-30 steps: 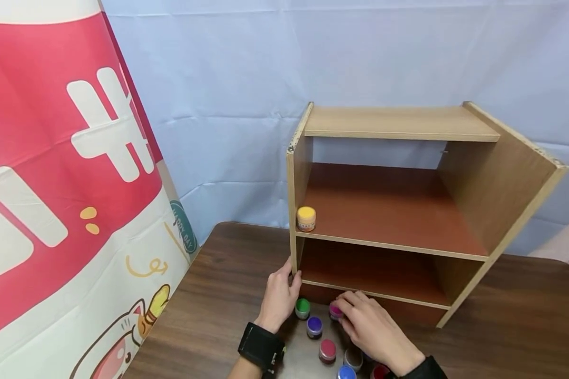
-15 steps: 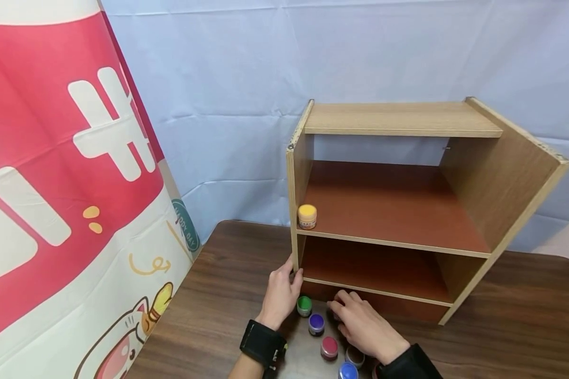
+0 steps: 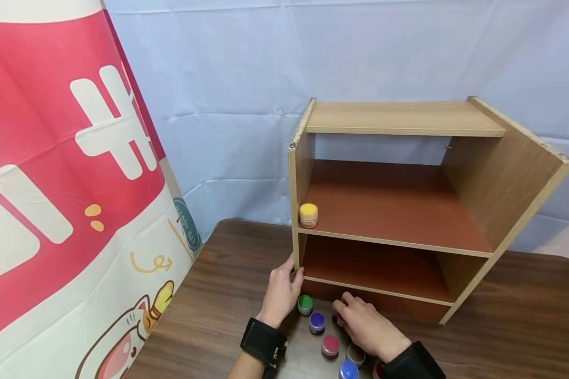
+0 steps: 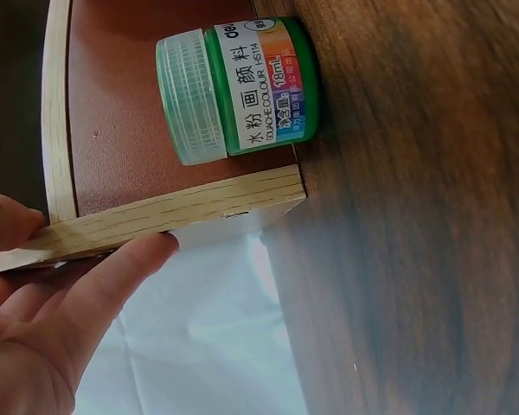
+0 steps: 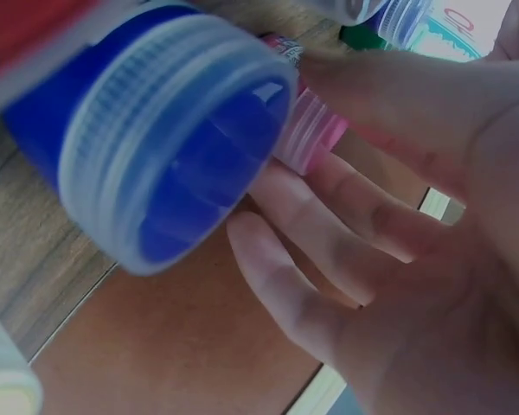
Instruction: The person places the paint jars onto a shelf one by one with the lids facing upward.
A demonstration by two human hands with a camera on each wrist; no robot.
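My left hand [image 3: 278,296] grips the lower front edge of the wooden shelf unit's left side panel [image 4: 190,203], thumb on one face and fingers on the other. Just beside it, a green gouache paint jar [image 4: 268,86] with a clear lid stands at the unit's foot. My right hand [image 3: 372,329] holds a small pink paint jar [image 5: 316,134] between thumb and fingers, low in front of the unit; the head view mostly hides this jar. A purple jar [image 3: 317,323] sits between the hands. Up on the middle board, a yellow jar [image 3: 308,216] stands at the left front corner.
Nearer me are a rose-red jar [image 3: 330,346], a dark jar [image 3: 355,355], a blue jar [image 3: 349,370] and a deep red one [image 3: 377,371] by the right wrist. The shelf unit [image 3: 398,241] stands on a brown table [image 3: 194,316]. Hanging cloth [image 3: 227,105] backs it.
The right hand has shifted slightly over the pink jar, whose lid showed more plainly a second ago. My left hand keeps its grip on the panel. The head view has tilted a little.
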